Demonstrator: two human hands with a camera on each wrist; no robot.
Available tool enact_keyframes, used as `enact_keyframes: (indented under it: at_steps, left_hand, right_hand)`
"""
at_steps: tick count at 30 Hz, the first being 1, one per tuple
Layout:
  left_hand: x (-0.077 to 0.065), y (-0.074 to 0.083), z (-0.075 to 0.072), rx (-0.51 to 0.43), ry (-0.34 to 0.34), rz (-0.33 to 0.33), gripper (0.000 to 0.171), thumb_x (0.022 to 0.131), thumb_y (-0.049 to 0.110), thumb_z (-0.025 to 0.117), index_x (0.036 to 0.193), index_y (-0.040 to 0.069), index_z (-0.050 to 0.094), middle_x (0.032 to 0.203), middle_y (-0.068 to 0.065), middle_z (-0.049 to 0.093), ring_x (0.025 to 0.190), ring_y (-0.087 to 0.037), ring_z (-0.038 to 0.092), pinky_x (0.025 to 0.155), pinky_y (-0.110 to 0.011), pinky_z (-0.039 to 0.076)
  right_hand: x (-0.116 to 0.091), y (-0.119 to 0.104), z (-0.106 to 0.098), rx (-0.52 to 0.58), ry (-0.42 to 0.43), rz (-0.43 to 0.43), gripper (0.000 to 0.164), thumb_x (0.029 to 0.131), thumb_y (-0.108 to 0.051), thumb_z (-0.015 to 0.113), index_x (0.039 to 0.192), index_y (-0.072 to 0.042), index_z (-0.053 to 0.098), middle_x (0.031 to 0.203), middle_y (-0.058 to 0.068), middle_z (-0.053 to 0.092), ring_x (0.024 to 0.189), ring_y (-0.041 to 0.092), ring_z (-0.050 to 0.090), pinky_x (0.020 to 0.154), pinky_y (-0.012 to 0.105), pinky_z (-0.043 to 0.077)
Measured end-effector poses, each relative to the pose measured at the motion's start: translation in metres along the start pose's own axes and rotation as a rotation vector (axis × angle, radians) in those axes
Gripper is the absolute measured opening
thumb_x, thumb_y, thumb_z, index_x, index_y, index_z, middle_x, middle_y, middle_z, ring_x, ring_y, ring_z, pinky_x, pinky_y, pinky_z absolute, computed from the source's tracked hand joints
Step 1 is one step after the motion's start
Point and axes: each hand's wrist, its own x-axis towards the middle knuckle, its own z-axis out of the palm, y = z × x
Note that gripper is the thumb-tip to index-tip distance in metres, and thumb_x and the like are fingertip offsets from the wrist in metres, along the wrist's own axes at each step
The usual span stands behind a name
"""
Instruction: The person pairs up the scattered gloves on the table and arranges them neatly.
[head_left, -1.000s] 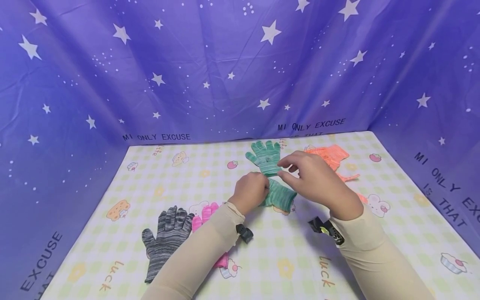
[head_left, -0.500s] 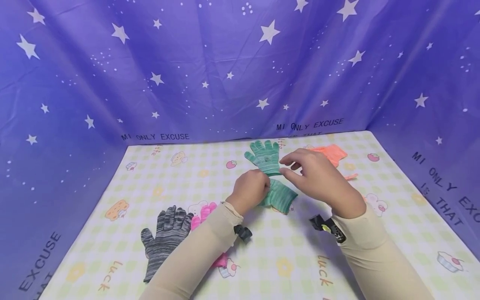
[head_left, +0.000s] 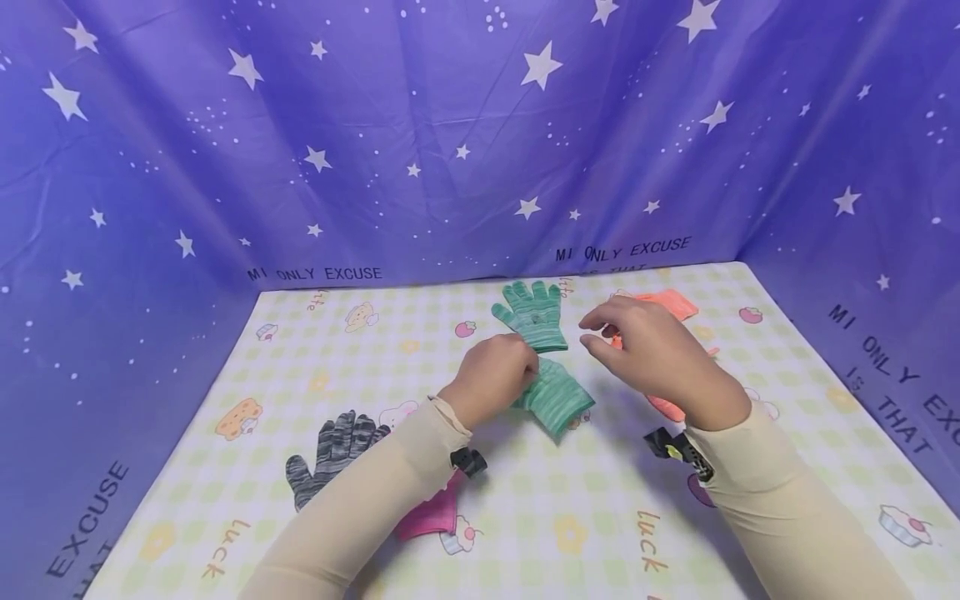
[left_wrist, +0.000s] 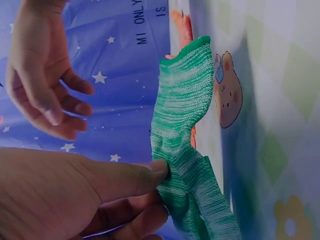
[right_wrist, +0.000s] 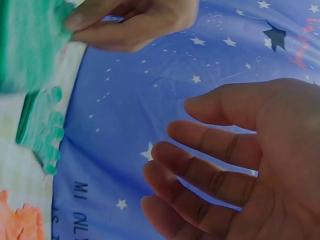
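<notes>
My left hand (head_left: 491,377) pinches a green striped knit glove (left_wrist: 182,100) between thumb and fingers, as the left wrist view shows. The glove's cuff points to the right and toward me in the head view; its finger end is partly hidden by the hand. A second green glove (head_left: 536,317) lies flat just beyond, fingers pointing away. To the right, my right hand (head_left: 645,346) hovers with fingers loosely bent and holds nothing, as its palm in the right wrist view confirms. Behind and beneath it an orange glove (head_left: 675,302) is partly covered.
A grey-black striped glove (head_left: 337,450) lies at the near left, partly under my left sleeve. Beside it a pink glove (head_left: 431,512) is mostly hidden by that forearm. The checkered tabletop (head_left: 585,467) ends at a purple star-patterned curtain (head_left: 465,200) behind and at both sides.
My right hand has moved right, away from the green gloves. The left hand still holds its green glove, whose cuff has swung slightly toward me; the left forearm has shifted left.
</notes>
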Motion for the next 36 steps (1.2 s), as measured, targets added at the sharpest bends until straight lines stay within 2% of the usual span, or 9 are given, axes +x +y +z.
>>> enact_keyframes:
  at_steps: [7, 16, 24, 32, 36]
  left_hand:
    - [-0.007, 0.004, -0.011, 0.006, -0.029, 0.045, 0.024, 0.090, 0.003, 0.068, 0.077, 0.021, 0.077, 0.077, 0.006, 0.062, 0.071, -0.008, 0.054, 0.058, -0.024, 0.045]
    - [-0.021, 0.012, -0.023, 0.028, -0.021, 0.117, 0.021, 0.092, 0.007, 0.071, 0.078, 0.021, 0.077, 0.077, 0.006, 0.060, 0.069, -0.007, 0.051, 0.060, -0.022, 0.044]
    - [-0.032, 0.017, -0.025, 0.078, -0.016, 0.211, 0.017, 0.094, 0.016, 0.075, 0.086, 0.029, 0.080, 0.085, 0.013, 0.068, 0.077, -0.002, 0.062, 0.067, -0.022, 0.053]
    - [-0.044, 0.020, -0.025, 0.093, -0.024, 0.246, 0.013, 0.095, 0.019, 0.075, 0.089, 0.029, 0.081, 0.089, 0.013, 0.070, 0.081, -0.002, 0.065, 0.073, -0.024, 0.055]
    - [-0.050, 0.021, -0.025, 0.109, -0.015, 0.276, 0.017, 0.095, 0.014, 0.073, 0.088, 0.028, 0.082, 0.090, 0.012, 0.072, 0.081, -0.004, 0.067, 0.072, -0.023, 0.055]
  right_hand:
    - [-0.008, 0.012, 0.002, -0.030, -0.020, 0.031, 0.017, 0.094, -0.018, 0.066, 0.106, -0.012, 0.078, 0.106, 0.004, 0.076, 0.093, 0.024, 0.072, 0.081, 0.045, 0.057]
    - [-0.021, 0.026, 0.005, -0.044, 0.002, 0.038, 0.012, 0.093, -0.017, 0.070, 0.101, -0.013, 0.078, 0.102, 0.002, 0.075, 0.095, 0.024, 0.071, 0.081, 0.048, 0.056]
    - [-0.031, 0.039, 0.009, -0.067, 0.002, 0.053, 0.013, 0.094, -0.017, 0.068, 0.102, -0.013, 0.078, 0.103, 0.001, 0.074, 0.094, 0.024, 0.071, 0.080, 0.048, 0.055]
    - [-0.033, 0.050, 0.010, -0.100, -0.015, 0.062, 0.013, 0.093, -0.016, 0.068, 0.101, -0.014, 0.078, 0.105, 0.001, 0.074, 0.095, 0.024, 0.070, 0.080, 0.050, 0.056]
    - [-0.032, 0.052, 0.010, -0.115, -0.012, 0.064, 0.012, 0.092, -0.017, 0.067, 0.099, -0.014, 0.077, 0.107, 0.001, 0.071, 0.096, 0.024, 0.070, 0.079, 0.051, 0.056]
